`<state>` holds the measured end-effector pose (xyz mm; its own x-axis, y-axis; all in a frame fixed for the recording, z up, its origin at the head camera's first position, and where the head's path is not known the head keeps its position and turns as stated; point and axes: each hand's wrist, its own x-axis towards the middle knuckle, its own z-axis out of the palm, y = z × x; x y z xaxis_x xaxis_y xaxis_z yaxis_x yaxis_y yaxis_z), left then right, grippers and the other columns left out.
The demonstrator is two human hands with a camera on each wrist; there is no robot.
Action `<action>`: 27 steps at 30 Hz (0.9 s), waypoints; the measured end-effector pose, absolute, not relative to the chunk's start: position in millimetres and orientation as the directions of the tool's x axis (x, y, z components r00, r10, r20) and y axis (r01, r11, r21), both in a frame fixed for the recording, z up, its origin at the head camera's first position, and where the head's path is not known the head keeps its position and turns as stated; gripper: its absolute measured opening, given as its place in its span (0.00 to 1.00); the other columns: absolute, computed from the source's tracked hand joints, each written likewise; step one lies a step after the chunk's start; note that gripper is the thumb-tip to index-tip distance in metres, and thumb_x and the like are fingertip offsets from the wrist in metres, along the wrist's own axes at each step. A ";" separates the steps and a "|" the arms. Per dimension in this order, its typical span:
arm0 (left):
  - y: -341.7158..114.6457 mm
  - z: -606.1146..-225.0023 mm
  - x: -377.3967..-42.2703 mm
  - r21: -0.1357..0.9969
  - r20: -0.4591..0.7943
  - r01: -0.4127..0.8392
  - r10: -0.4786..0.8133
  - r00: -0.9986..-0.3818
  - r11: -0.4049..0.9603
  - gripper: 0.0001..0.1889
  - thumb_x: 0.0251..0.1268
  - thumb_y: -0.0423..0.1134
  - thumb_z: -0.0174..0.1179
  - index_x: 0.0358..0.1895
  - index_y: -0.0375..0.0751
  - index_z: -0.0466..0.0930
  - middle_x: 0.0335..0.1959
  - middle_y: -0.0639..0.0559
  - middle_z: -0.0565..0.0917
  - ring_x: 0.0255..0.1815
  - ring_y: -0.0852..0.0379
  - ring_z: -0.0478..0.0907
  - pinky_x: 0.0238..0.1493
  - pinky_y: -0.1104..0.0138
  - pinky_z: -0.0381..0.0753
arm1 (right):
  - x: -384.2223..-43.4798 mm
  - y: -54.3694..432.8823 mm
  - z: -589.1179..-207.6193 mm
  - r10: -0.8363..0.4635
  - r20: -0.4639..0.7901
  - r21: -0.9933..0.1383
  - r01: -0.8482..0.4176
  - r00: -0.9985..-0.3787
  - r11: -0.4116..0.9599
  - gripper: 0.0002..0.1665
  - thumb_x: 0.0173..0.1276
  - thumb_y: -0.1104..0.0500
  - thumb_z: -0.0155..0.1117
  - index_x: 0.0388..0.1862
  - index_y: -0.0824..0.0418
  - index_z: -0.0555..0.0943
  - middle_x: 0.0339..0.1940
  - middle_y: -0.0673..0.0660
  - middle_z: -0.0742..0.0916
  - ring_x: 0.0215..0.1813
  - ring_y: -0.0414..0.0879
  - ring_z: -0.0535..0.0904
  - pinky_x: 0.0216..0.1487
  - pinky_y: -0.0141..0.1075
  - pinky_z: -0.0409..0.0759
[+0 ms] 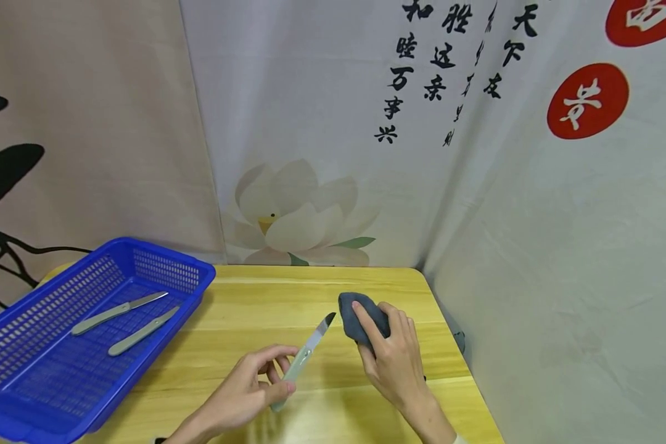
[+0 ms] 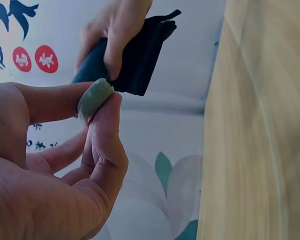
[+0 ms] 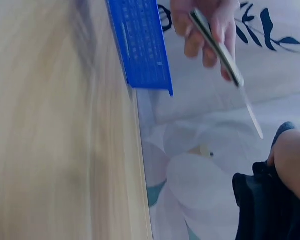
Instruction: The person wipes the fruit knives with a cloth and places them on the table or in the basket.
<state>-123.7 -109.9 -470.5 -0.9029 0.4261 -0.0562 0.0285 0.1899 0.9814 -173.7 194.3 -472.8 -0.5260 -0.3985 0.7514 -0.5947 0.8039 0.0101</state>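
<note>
Over the wooden table, my left hand pinches a small knife by its pale green handle, blade slanting up and right. In the left wrist view only the butt of the handle shows between thumb and finger. My right hand grips a folded dark blue-grey cloth, its fingers curled over it. The blade tip is close to the cloth but apart from it. The right wrist view shows the knife side-on and the cloth at lower right.
A blue plastic basket stands on the left of the table. Two similar knives, one knife behind the other knife, lie inside it. Behind the table hangs a printed curtain; another pale curtain borders the right side.
</note>
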 end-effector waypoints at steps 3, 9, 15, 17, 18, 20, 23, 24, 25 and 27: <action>-108.1 -468.3 -124.4 0.980 -0.045 0.036 0.395 -0.918 0.197 0.31 0.76 0.36 0.72 0.77 0.32 0.77 0.52 0.42 0.82 0.42 0.57 0.83 0.38 0.68 0.86 | -166.4 187.0 -472.8 -0.436 0.754 0.030 -0.637 -0.491 0.770 0.43 0.64 0.59 0.70 0.82 0.49 0.81 0.59 0.68 0.85 0.51 0.58 0.81 0.49 0.51 0.80; -106.3 -466.2 -125.4 0.972 0.000 0.087 0.366 -0.931 0.219 0.28 0.76 0.36 0.72 0.75 0.32 0.79 0.50 0.41 0.82 0.40 0.59 0.85 0.38 0.69 0.86 | -151.0 169.1 -473.5 -0.528 0.729 0.099 -0.697 -0.435 0.710 0.38 0.73 0.55 0.64 0.83 0.47 0.80 0.59 0.65 0.85 0.51 0.53 0.80 0.50 0.47 0.79; -106.9 -465.0 -126.4 0.980 -0.001 0.075 0.384 -0.923 0.183 0.28 0.79 0.37 0.70 0.76 0.31 0.77 0.51 0.41 0.79 0.41 0.59 0.82 0.38 0.69 0.85 | -144.7 159.7 -476.5 -0.592 0.692 0.142 -0.726 -0.413 0.673 0.35 0.80 0.53 0.59 0.85 0.47 0.78 0.61 0.62 0.85 0.52 0.52 0.79 0.52 0.44 0.79; -107.3 -465.1 -126.1 0.985 0.003 0.072 0.400 -0.917 0.159 0.27 0.80 0.36 0.69 0.76 0.31 0.76 0.51 0.41 0.78 0.41 0.59 0.81 0.38 0.69 0.84 | -144.1 158.4 -477.2 -0.602 0.686 0.152 -0.729 -0.408 0.667 0.32 0.85 0.52 0.54 0.85 0.47 0.78 0.61 0.62 0.85 0.52 0.52 0.79 0.53 0.44 0.80; -107.5 -465.1 -126.1 0.986 0.006 0.073 0.407 -0.913 0.150 0.27 0.81 0.36 0.68 0.76 0.31 0.76 0.52 0.41 0.77 0.42 0.60 0.80 0.39 0.69 0.85 | -143.9 158.0 -477.3 -0.603 0.683 0.152 -0.728 -0.411 0.669 0.31 0.87 0.51 0.51 0.85 0.46 0.78 0.62 0.62 0.85 0.53 0.52 0.79 0.54 0.44 0.80; -108.1 -465.5 -125.8 0.988 0.015 0.079 0.421 -0.907 0.134 0.26 0.82 0.36 0.67 0.76 0.32 0.76 0.52 0.40 0.76 0.43 0.60 0.79 0.39 0.69 0.85 | -143.5 157.6 -477.0 -0.604 0.681 0.156 -0.723 -0.415 0.673 0.30 0.91 0.49 0.46 0.85 0.46 0.77 0.62 0.62 0.85 0.53 0.52 0.79 0.54 0.44 0.80; -109.5 -465.9 -125.7 0.989 0.025 0.086 0.438 -0.899 0.120 0.25 0.84 0.36 0.65 0.77 0.33 0.75 0.53 0.40 0.75 0.44 0.60 0.78 0.39 0.69 0.85 | -143.5 157.5 -475.8 -0.601 0.681 0.165 -0.712 -0.419 0.682 0.30 0.92 0.49 0.44 0.85 0.45 0.77 0.61 0.62 0.85 0.53 0.52 0.79 0.54 0.45 0.80; -109.9 -465.9 -125.7 0.989 0.026 0.087 0.442 -0.897 0.119 0.25 0.84 0.37 0.65 0.77 0.33 0.74 0.53 0.40 0.75 0.44 0.60 0.78 0.39 0.69 0.85 | -143.8 157.5 -475.4 -0.599 0.682 0.168 -0.707 -0.420 0.687 0.30 0.91 0.49 0.46 0.85 0.45 0.78 0.61 0.62 0.85 0.52 0.52 0.79 0.53 0.44 0.80; -110.3 -465.9 -125.8 0.989 0.025 0.086 0.447 -0.894 0.117 0.26 0.84 0.37 0.64 0.78 0.33 0.74 0.53 0.40 0.75 0.44 0.60 0.78 0.40 0.69 0.84 | -144.2 157.6 -474.9 -0.595 0.684 0.171 -0.701 -0.421 0.692 0.30 0.89 0.50 0.48 0.85 0.45 0.78 0.60 0.62 0.85 0.52 0.52 0.79 0.53 0.44 0.79; -111.1 -466.0 -126.0 0.989 0.025 0.086 0.453 -0.891 0.116 0.26 0.85 0.37 0.64 0.79 0.33 0.73 0.54 0.39 0.75 0.45 0.60 0.78 0.41 0.69 0.84 | -145.6 157.9 -474.2 -0.587 0.691 0.172 -0.692 -0.422 0.701 0.31 0.88 0.50 0.50 0.84 0.45 0.78 0.60 0.62 0.85 0.51 0.53 0.78 0.52 0.45 0.79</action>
<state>-126.0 -111.1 -466.0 -0.8911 0.4532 0.0245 0.0863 0.1162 0.9895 -145.6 157.9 -474.2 -0.4223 -0.5868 0.6909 -0.6923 0.7008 0.1720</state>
